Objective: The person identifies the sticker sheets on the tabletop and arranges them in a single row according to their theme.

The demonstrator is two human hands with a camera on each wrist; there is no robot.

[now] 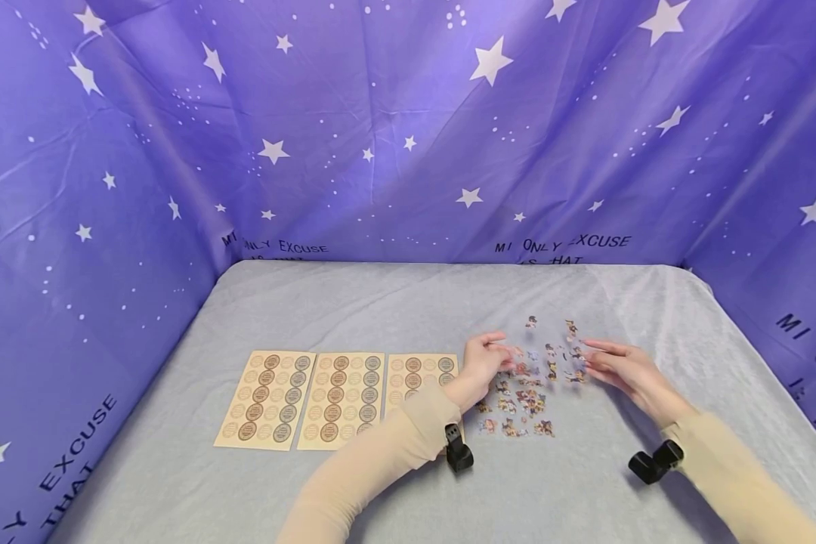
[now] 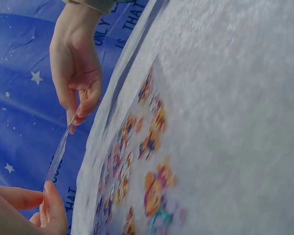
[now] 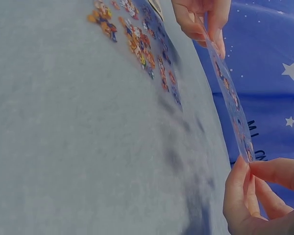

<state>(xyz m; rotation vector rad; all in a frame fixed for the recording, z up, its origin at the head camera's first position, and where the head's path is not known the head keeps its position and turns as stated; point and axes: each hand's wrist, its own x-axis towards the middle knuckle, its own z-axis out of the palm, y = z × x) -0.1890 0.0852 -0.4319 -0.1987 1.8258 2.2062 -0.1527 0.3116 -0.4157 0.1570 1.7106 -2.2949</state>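
Note:
A clear sticker sheet (image 3: pixel 230 93) printed with small cartoon figures is held up off the table between both hands. The left hand (image 1: pixel 484 366) pinches its left edge between thumb and fingers. At the opposite edge, the right hand (image 1: pixel 631 375) pinches it the same way, as the right wrist view shows. Another transparent sheet (image 2: pixel 132 161) with colourful cartoon characters lies flat on the table below the raised one. In the head view the two sheets overlap, so their borders are hard to tell apart.
Three cream sheets with rows of round brown and grey labels lie side by side to the left: a left sheet (image 1: pixel 265 399), a middle sheet (image 1: pixel 342 400) and a right one (image 1: pixel 421 370), partly behind the left forearm. A grey cloth (image 1: pixel 177 483) covers the table; purple starry curtains (image 1: pixel 381 113) surround it.

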